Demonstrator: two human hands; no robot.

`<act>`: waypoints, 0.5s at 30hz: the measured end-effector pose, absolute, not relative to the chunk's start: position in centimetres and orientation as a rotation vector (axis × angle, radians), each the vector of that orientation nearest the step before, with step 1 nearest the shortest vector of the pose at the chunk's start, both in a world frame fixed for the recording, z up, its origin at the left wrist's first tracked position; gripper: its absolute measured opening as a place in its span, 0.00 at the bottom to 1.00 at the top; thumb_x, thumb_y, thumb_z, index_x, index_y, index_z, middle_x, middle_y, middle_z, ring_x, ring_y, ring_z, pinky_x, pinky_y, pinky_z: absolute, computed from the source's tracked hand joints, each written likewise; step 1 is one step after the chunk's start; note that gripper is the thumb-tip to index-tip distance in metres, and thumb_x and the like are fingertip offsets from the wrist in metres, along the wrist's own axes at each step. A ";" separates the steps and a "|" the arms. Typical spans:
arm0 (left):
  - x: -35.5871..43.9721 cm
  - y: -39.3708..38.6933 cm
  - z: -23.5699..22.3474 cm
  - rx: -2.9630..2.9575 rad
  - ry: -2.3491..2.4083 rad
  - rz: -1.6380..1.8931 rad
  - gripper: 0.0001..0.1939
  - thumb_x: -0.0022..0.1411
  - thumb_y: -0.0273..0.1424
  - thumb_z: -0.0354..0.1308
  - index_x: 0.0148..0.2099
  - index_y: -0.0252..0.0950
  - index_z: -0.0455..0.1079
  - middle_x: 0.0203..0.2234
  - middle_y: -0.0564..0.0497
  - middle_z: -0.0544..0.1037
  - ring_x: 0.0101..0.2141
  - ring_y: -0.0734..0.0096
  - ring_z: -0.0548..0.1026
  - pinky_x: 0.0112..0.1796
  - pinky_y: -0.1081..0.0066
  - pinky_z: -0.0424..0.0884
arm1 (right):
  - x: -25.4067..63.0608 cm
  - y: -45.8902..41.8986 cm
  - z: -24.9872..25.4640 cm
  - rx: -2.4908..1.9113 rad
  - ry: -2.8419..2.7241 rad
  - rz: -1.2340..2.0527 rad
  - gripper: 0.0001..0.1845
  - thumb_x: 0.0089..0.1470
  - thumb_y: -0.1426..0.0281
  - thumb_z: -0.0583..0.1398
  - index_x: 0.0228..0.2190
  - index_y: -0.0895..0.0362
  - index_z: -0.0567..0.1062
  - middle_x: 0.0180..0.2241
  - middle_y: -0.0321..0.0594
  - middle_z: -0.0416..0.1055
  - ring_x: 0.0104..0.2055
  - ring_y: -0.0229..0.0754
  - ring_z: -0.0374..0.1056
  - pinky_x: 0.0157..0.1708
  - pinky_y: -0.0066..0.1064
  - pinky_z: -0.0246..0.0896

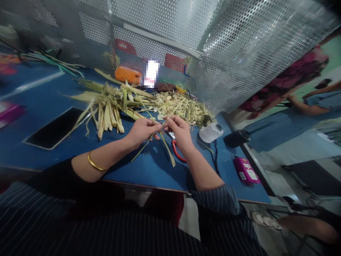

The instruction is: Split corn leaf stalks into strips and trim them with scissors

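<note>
Both my hands meet over the blue table (170, 181), pinching crossed strips of dried plant leaf. My left hand (145, 131) is closed on the crossing, with one thin strip trailing down and left. A wider leaf strip (167, 149) hangs between the hands. Fingers pinched, my right hand (178, 128) holds the strips from the other side. Under my right hand lie red-handled scissors (178, 152), partly hidden. Just beyond the hands are a bundle of dried corn husks (110, 119) and a heap of shredded husk pieces (183, 105).
A dark phone-like slab (54, 129) lies left. An orange object (128, 75) and a lit, blurred screen (151, 73) stand behind the husks. At right are a white plastic-wrapped item (211, 132), a black cylinder (236, 138) and a purple pack (246, 170). A perforated metal screen (160, 42) rises behind; people are at right.
</note>
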State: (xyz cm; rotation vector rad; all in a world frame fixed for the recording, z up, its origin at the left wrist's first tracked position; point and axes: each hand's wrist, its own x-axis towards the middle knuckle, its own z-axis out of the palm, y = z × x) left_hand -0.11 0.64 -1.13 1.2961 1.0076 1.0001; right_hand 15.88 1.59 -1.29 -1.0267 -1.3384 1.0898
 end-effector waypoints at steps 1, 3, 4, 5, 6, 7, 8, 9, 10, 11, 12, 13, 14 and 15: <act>-0.1 0.7 -1.1 1.296 1.005 0.985 0.11 0.54 0.37 0.64 0.32 0.33 0.77 0.31 0.43 0.81 0.22 0.73 0.76 0.20 0.75 0.64 | 15.8 1.5 -1.3 -1.029 -1.348 1.085 0.15 0.48 0.57 0.65 0.25 0.56 0.72 0.23 0.31 0.69 0.24 0.32 0.63 0.27 0.26 0.62; 0.0 0.7 -1.0 1.291 1.001 0.928 0.13 0.55 0.39 0.64 0.36 0.33 0.77 0.32 0.43 0.81 0.23 0.71 0.77 0.21 0.74 0.66 | 15.8 1.5 -1.3 -1.033 -1.357 1.061 0.15 0.48 0.57 0.65 0.23 0.56 0.73 0.21 0.31 0.68 0.23 0.32 0.62 0.26 0.26 0.61; 0.0 0.7 -1.0 1.295 1.015 0.910 0.15 0.55 0.40 0.64 0.39 0.33 0.77 0.32 0.43 0.81 0.24 0.69 0.77 0.22 0.73 0.67 | 15.9 1.6 -1.3 -1.036 -1.351 1.046 0.15 0.49 0.57 0.64 0.23 0.56 0.73 0.20 0.31 0.67 0.22 0.32 0.61 0.25 0.26 0.60; -0.1 0.7 -0.9 1.314 1.046 0.919 0.17 0.55 0.41 0.63 0.42 0.34 0.76 0.31 0.44 0.81 0.24 0.68 0.78 0.23 0.72 0.67 | 16.0 1.7 -1.2 -1.037 -1.336 1.029 0.15 0.51 0.58 0.64 0.24 0.56 0.73 0.19 0.31 0.67 0.21 0.32 0.61 0.25 0.26 0.60; -0.1 0.7 -0.9 1.349 1.097 0.970 0.19 0.56 0.43 0.62 0.43 0.34 0.75 0.30 0.45 0.81 0.25 0.68 0.77 0.25 0.71 0.68 | 16.2 1.8 -1.2 -1.039 -1.314 1.009 0.14 0.52 0.58 0.63 0.24 0.56 0.73 0.19 0.31 0.67 0.21 0.32 0.61 0.24 0.26 0.59; -0.3 0.7 -0.8 1.405 1.167 1.065 0.19 0.56 0.44 0.62 0.43 0.35 0.74 0.27 0.47 0.80 0.25 0.68 0.76 0.26 0.70 0.68 | 16.4 1.9 -1.1 -1.040 -1.289 0.985 0.14 0.52 0.59 0.62 0.24 0.56 0.72 0.19 0.31 0.67 0.20 0.32 0.61 0.24 0.26 0.59; -0.4 0.6 -0.7 1.482 1.244 1.186 0.18 0.57 0.45 0.61 0.40 0.35 0.74 0.25 0.48 0.79 0.25 0.68 0.75 0.28 0.70 0.68 | 16.6 2.0 -1.0 -1.040 -1.266 0.957 0.14 0.53 0.59 0.62 0.24 0.56 0.72 0.18 0.31 0.67 0.19 0.32 0.61 0.23 0.26 0.58; -0.6 0.5 -0.6 1.579 1.310 1.310 0.16 0.58 0.45 0.60 0.37 0.36 0.74 0.25 0.49 0.78 0.26 0.68 0.75 0.30 0.70 0.68 | 16.8 2.1 -0.9 -1.040 -1.253 0.933 0.14 0.53 0.60 0.62 0.24 0.56 0.72 0.18 0.30 0.67 0.19 0.32 0.61 0.23 0.26 0.58; -0.8 0.5 -0.4 1.694 1.355 1.413 0.15 0.58 0.44 0.60 0.36 0.37 0.73 0.26 0.49 0.77 0.29 0.67 0.74 0.34 0.69 0.69 | 16.9 2.1 -0.8 -1.036 -1.257 0.918 0.14 0.54 0.60 0.62 0.23 0.56 0.72 0.18 0.30 0.67 0.19 0.32 0.61 0.23 0.26 0.57; -0.9 0.4 -0.2 1.827 1.362 1.477 0.14 0.58 0.43 0.60 0.36 0.37 0.74 0.28 0.48 0.78 0.33 0.65 0.74 0.38 0.68 0.68 | 17.0 2.1 -0.6 -1.028 -1.282 0.914 0.14 0.54 0.60 0.62 0.23 0.56 0.72 0.18 0.30 0.67 0.19 0.32 0.62 0.23 0.26 0.58; -1.1 0.4 0.0 1.976 1.332 1.493 0.12 0.58 0.42 0.61 0.37 0.38 0.75 0.32 0.47 0.78 0.37 0.63 0.74 0.43 0.66 0.67 | 17.1 2.0 -0.4 -1.016 -1.327 0.919 0.14 0.54 0.60 0.61 0.23 0.56 0.72 0.18 0.30 0.67 0.19 0.32 0.62 0.24 0.26 0.58; -1.3 0.5 0.2 2.127 1.273 1.466 0.12 0.57 0.41 0.62 0.39 0.39 0.76 0.36 0.47 0.79 0.42 0.60 0.73 0.48 0.64 0.65 | 17.1 1.9 -0.2 -1.001 -1.391 0.928 0.14 0.55 0.60 0.61 0.23 0.55 0.72 0.18 0.31 0.67 0.20 0.32 0.62 0.24 0.27 0.58; -1.4 0.6 0.4 2.262 1.201 1.411 0.12 0.56 0.41 0.63 0.40 0.41 0.77 0.39 0.47 0.79 0.46 0.58 0.72 0.53 0.61 0.61 | 17.1 1.8 0.0 -0.982 -1.466 0.937 0.14 0.55 0.60 0.61 0.23 0.55 0.72 0.18 0.31 0.67 0.20 0.33 0.62 0.25 0.27 0.58; -1.5 0.8 0.4 2.374 1.133 1.338 0.12 0.55 0.41 0.64 0.40 0.42 0.77 0.39 0.47 0.79 0.47 0.57 0.71 0.56 0.59 0.57 | 17.0 1.6 0.1 -0.963 -1.543 0.944 0.14 0.55 0.60 0.61 0.23 0.55 0.72 0.18 0.31 0.67 0.21 0.33 0.62 0.26 0.28 0.59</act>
